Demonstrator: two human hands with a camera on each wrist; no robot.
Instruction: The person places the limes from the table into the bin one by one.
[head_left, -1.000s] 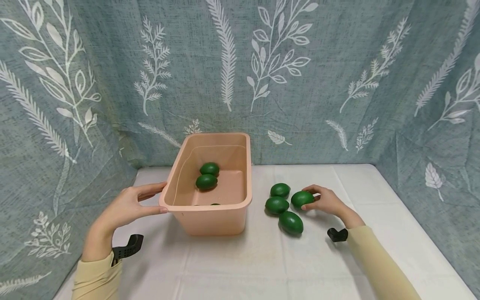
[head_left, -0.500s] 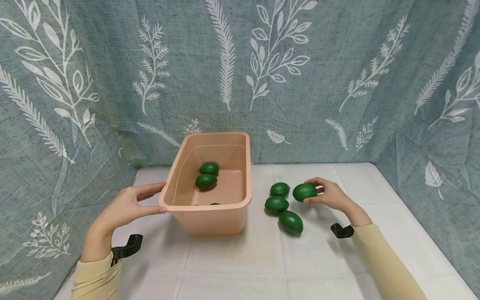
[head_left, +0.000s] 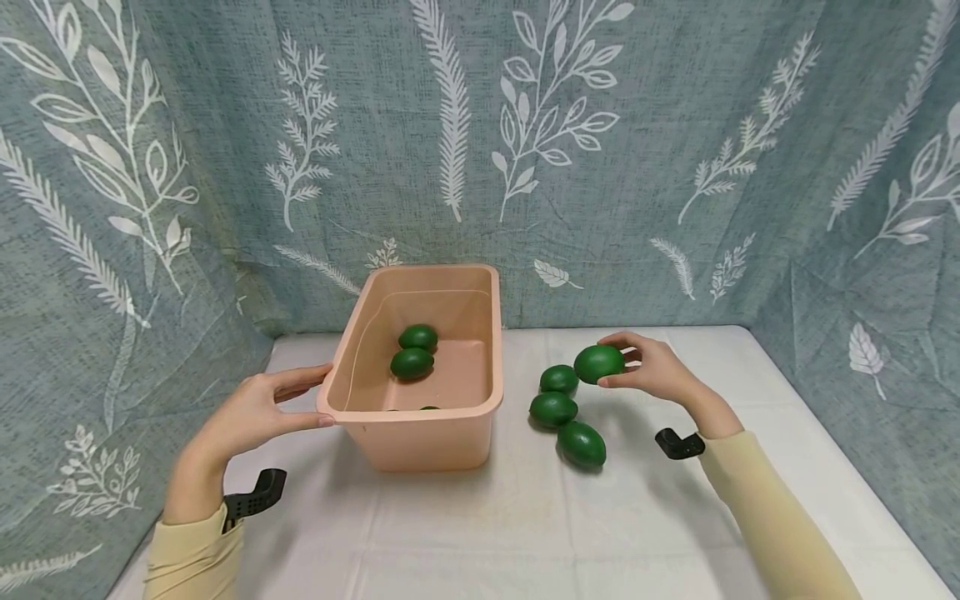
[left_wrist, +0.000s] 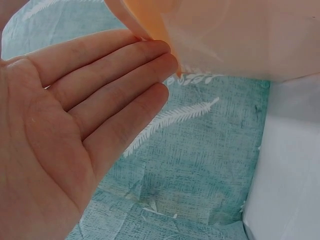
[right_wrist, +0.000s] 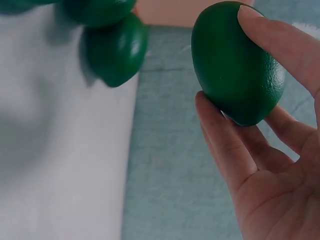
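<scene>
One green avocado (head_left: 599, 363) is lifted off the table in the right hand (head_left: 651, 370), pinched between thumb and curled fingers (right_wrist: 235, 150); the wrist view shows its long axis running roughly along the hand, its broad side clear of the palm. It hangs just above and to the right of the three avocados left on the white tablecloth (head_left: 525, 525): one nearest the backdrop (head_left: 558, 379), one in the middle (head_left: 553, 409) and one nearest the person (head_left: 581, 444), lying close together in a loose row. The pink plastic tub (head_left: 420, 437) stands to the left of the held fruit, well apart from the right hand, with its long axis running away from the person toward the backdrop. The left hand (head_left: 255, 410) is the nearer one to the tub: its straight, relaxed fingers (left_wrist: 120, 80) press against the tub's near left corner, thumb along the rim, closed round nothing. Inside the tub two avocados lie plainly side by side, one farther back (head_left: 418, 337) and one nearer (head_left: 412, 362), and a third green top (head_left: 430, 407) just shows over the near wall, with a possible fourth sliver beside it too small to tell. That makes seven avocados surely counted, one tub, two hands.
</scene>
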